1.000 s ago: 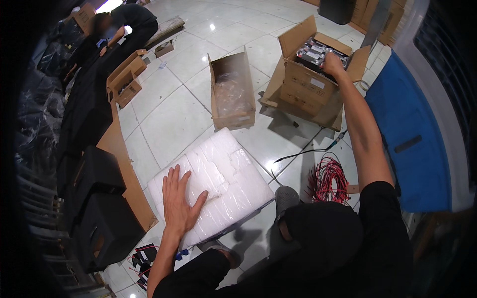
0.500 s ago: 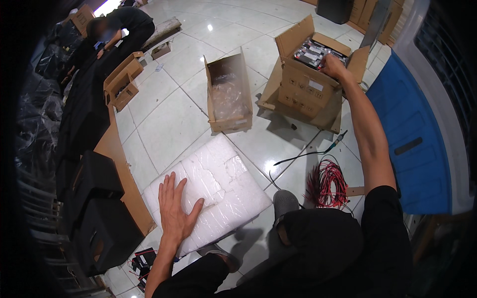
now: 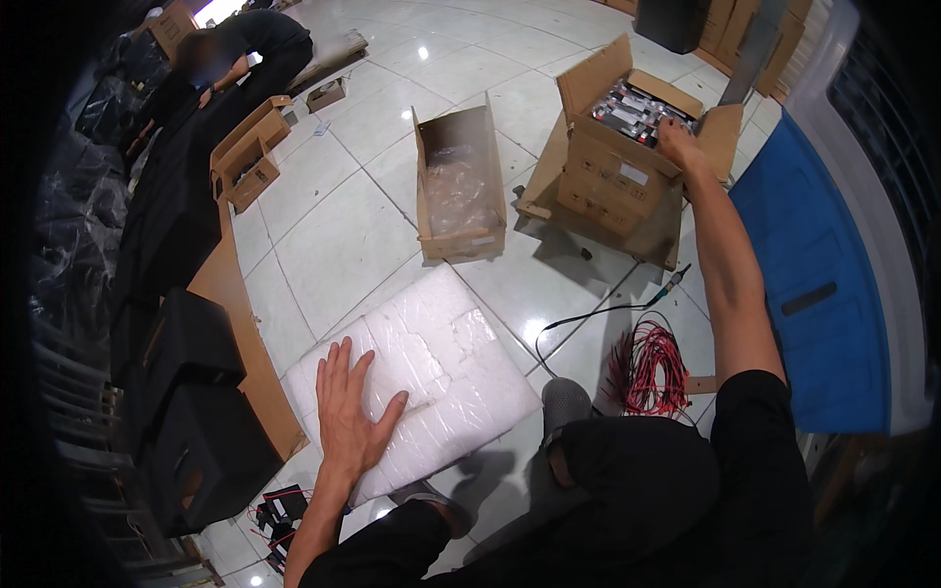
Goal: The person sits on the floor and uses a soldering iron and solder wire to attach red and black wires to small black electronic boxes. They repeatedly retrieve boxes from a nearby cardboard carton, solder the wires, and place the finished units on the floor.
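Observation:
My left hand [image 3: 348, 421] lies flat on a white foam slab [image 3: 431, 363] wrapped in clear film, its fingers spread. The slab rests in front of me at a slant, its top surface cracked in places. My right arm stretches far forward to an open cardboard box [image 3: 608, 186]. There, my right hand [image 3: 678, 147] has its fingers bent down against several dark pieces in clear wrapping [image 3: 627, 113] at the right side of the box. The fingertips are partly hidden among these pieces, so what they hold cannot be made out.
Left of the box stands a long open carton [image 3: 461, 196] with clear plastic inside. Red and black wires [image 3: 652, 367] and a thin tool with a cable [image 3: 671, 284] lie near my foot. A blue panel [image 3: 814, 274] stands right; black cases [image 3: 211, 451] line the left. Another person [image 3: 255, 49] bends over far left.
The view has shifted slightly. My right hand stays at the box, a little further right over the wrapped pieces. My left hand has not moved on the foam.

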`<action>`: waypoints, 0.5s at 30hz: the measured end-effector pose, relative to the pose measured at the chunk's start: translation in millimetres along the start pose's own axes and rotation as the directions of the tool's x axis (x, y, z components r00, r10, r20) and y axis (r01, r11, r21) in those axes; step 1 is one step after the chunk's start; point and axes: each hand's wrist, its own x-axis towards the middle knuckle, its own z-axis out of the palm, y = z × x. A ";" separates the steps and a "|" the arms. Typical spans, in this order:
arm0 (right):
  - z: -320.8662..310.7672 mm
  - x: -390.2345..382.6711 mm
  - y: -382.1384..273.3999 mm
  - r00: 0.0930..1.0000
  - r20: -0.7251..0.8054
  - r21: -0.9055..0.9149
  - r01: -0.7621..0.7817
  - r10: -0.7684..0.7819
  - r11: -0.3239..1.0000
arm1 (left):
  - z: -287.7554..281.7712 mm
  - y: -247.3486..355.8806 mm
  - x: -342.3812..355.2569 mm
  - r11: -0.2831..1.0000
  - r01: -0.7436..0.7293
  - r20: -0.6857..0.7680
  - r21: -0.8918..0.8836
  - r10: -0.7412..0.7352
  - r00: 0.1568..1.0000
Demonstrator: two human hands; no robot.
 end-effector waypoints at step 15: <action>38.6 18.5 24.2 0.959 -0.187 -0.224 0.170 -0.214 0.960 | 5.7 -7.4 -0.9 0.997 -0.071 -0.051 0.041 0.073 0.996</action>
